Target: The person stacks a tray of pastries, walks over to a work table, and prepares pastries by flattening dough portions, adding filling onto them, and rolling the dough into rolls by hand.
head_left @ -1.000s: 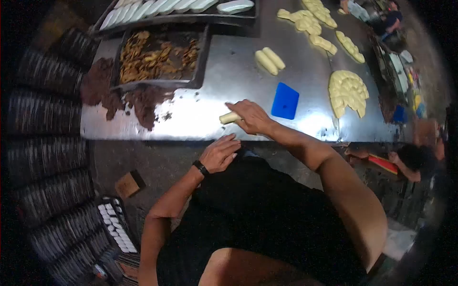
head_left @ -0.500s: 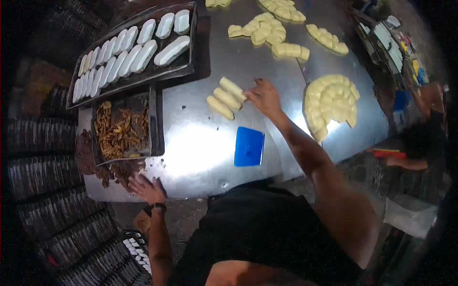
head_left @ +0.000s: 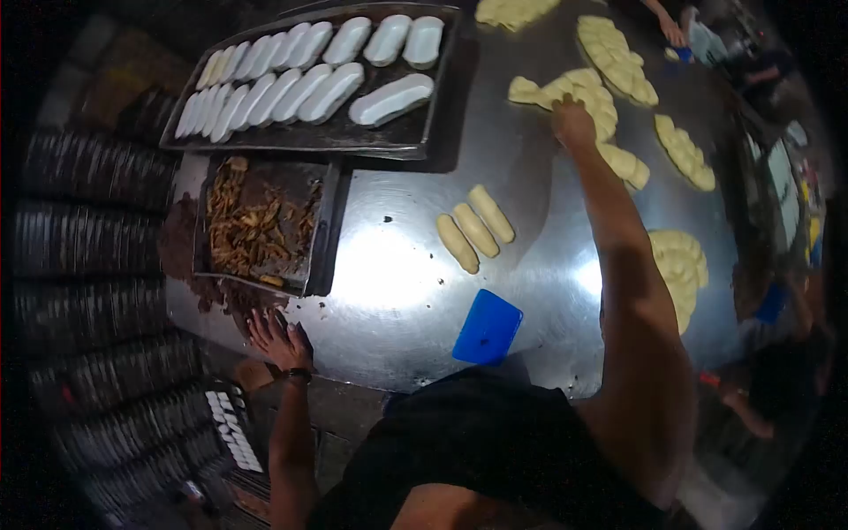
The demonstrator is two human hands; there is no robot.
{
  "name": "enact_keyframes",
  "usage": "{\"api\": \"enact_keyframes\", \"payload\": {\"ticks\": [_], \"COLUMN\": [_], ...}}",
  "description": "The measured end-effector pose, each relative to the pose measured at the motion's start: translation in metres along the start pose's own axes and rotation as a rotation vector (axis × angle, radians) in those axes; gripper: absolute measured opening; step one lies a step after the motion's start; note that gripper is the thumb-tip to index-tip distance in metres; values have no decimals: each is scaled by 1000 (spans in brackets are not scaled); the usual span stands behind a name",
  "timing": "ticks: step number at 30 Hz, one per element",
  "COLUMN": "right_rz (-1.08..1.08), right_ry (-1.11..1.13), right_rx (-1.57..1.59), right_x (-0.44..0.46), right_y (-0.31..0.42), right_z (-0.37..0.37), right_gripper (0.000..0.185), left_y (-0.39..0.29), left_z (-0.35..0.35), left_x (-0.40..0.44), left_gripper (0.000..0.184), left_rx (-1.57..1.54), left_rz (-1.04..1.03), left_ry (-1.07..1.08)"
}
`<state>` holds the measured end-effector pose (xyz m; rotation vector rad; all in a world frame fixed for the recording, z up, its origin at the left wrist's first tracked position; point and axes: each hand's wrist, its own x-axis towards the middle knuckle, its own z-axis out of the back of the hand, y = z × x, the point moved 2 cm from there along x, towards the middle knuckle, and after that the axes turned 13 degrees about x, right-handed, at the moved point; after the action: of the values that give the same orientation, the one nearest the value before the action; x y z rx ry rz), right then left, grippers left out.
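Arm stretched far across the counter (head_left: 539, 265), you have your right hand (head_left: 576, 125) at the dough cluster (head_left: 594, 87), fingers bent down over its near side. Whether they grip a piece cannot be told; the hand itself hides the contact. The step in hand looks like taking a piece from the cluster, and the next move seems to call for a light pinch that frees one lump without dragging its neighbours. Your right elbow is nearly straight, the forearm passing just beside the dough ring (head_left: 682, 265). Your left hand (head_left: 280, 343) is free of any load, palm down, fingers spread at the counter's near edge, beside the brown crumbs (head_left: 221, 296). Between your arms, three rolls (head_left: 475, 230) lie side by side beyond the blue scraper (head_left: 488, 327).
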<state>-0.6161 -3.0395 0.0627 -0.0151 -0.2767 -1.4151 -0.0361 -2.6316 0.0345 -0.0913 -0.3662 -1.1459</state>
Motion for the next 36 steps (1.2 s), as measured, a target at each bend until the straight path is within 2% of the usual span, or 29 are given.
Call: {"api": "enact_keyframes", "payload": {"ticks": [2, 4, 6, 7, 8, 10, 13, 14, 16, 17, 18, 19, 22, 23, 24, 25, 27, 29, 30, 32, 33, 34, 35, 36], "right_rz": [-3, 22, -70, -113, -104, -124, 11, -96, -383, -391, -398, -406, -539, -515, -624, -539, -502, -505, -502, -438, -392, -313, -247, -259], "right_ry": [8, 24, -48, -73, -83, -113, -266, -233, -68, -10, 51, 120, -42, -15, -45, -27, -81, -13, 4, -125, -87, 29, 123, 276], "right_rx": [80, 169, 389, 499, 627, 896, 708, 640, 515, 456, 402, 349, 303, 315, 381, 365, 348, 531, 616, 1002, 1157, 1340, 1365, 1524], "right_x": [14, -7, -58, -79, -90, -117, -113, -109, -96, -89, -80, -71, -50, -43, -28, -24, -18, -36, -43, -64, -85, -114, -126, -145], "right_y": [-9, 3, 45, 65, 80, 97, 75, 60, 13, -19, -51, -66, -55, -39, -44, -35, -30, -12, -5, -10, 26, 90, 118, 161], "right_z": [6, 49, 108, 125, 131, 140, 125, 119, 84, 51, 12, -15, -42, -28, -42, -32, -32, -10, 4, -32, -4, 58, 59, 80], "right_gripper": [19, 20, 23, 24, 26, 28, 31, 33, 41, 45, 50, 57, 70, 75, 73, 72, 65, 56, 58, 59, 64, 59, 59, 58], "left_y": [0, -10, -32, -65, -94, -127, -151, -152, -137, -126, -112, -103, -68, -63, -62, -63, -68, -85, -87, -99, -113, -129, -146, -161], "left_z": [3, 17, 23, 56, 80, 96, 129, 137, 135, 138, 127, 130, 111, 111, 114, 116, 127, 130, 125, 111, 113, 121, 127, 128], "left_x": [-3, -5, -14, -11, -6, 8, 17, 11, -4, -14, -24, -32, -69, -76, -73, -73, -78, -53, -46, -30, -16, -1, 13, 24], "left_gripper": [53, 49, 40, 37, 32, 28, 21, 21, 21, 22, 22, 21, 19, 19, 20, 20, 21, 22, 24, 29, 30, 31, 33, 34], "left_rx": [8, -272, -630, -680, -794, -1060, -1286, -1419, -1406, -1437, -1392, -1305, -1349, -1339, -1336, -1336, -1312, -1292, -1323, -1407, -1395, -1381, -1368, -1395], "left_rz": [-26, 7, 18, 23, 68, -103, -139, -100, -188, -62, -21, -6, 297, 402, 413, 427, 435, 388, 354, 248, 202, 150, 93, 65], "left_ry": [-97, -182, -250, -244, -188, -125, 137, 280, 326, 486, 523, 441, 541, 540, 529, 519, 521, 506, 542, 622, 611, 603, 592, 504]}}
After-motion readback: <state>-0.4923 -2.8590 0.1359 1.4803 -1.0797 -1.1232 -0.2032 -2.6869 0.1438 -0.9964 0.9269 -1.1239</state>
